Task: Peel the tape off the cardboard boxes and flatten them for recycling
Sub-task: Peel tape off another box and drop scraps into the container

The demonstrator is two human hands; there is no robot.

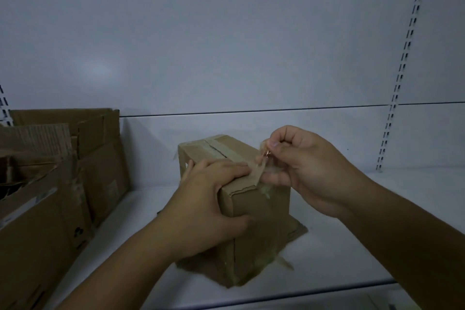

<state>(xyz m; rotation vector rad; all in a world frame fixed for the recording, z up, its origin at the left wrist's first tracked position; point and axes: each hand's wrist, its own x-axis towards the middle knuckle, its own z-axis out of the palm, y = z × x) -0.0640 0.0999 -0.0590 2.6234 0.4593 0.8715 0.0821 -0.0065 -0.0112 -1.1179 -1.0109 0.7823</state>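
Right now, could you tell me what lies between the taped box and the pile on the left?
Only bare shelf lies between box and pile, in the head view; the left hand grips the box, the right hand pinches its tape.

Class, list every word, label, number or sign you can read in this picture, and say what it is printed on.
None can be read.
The dark printed marks on the large cardboard box at left: too blurred to read.
The small box shows no print.

Opened cartons (50, 196) left of the cardboard box (261, 221) run off the edge. The left hand (208, 206) hides the box's near top corner, and the peeled tape (260, 171) is blurred.
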